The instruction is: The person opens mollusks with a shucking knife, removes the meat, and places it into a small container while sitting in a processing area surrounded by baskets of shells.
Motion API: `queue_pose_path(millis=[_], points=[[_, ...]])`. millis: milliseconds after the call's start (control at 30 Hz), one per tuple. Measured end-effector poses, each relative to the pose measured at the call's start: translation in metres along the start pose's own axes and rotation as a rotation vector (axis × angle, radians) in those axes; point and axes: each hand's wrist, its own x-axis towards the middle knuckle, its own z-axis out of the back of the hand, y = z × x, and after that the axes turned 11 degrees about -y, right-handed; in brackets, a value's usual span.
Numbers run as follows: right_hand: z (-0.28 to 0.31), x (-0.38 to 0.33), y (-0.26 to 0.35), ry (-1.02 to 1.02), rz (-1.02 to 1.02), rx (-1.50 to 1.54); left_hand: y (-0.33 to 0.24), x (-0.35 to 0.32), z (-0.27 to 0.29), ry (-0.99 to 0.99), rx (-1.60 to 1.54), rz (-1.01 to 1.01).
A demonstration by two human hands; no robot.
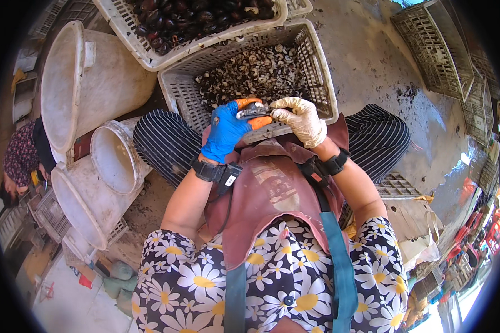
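Observation:
My left hand (228, 130), in a blue glove with orange finger covers, is closed around a dark shellfish (250, 112) with a pale spot at its upper edge. Thumb and fingers of my right hand (303, 122), in a thin whitish glove, pinch at the right end of that shellfish; whether a small tool is between them is too small to tell. Both hands are held over the near edge of a grey plastic crate (320, 66). Inside it lie many small pale and dark pieces (255, 72).
Beyond stands a white crate (150, 58) of dark, glossy shellfish (200, 19). White buckets (108, 72) lie tipped at the left, near another person (25, 152). Stacked crates (433, 47) line the right side. A pale bag (414, 227) sits by my right elbow.

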Motion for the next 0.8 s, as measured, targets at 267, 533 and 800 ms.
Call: queue_pose_path(millis=[267,533,800], points=[[0.043,0.025,-0.048,-0.282,0.159,-0.457,-0.024,-0.016,-0.001,0.094,-0.218,0.436],[0.007,-0.005,0.006,-0.031,0.018,0.047,-0.004,-0.001,-0.009,-0.108,-0.094,-0.014],[0.006,-0.001,-0.016,-0.164,0.257,-0.186,-0.002,-0.01,0.0,0.022,-0.189,0.35]])
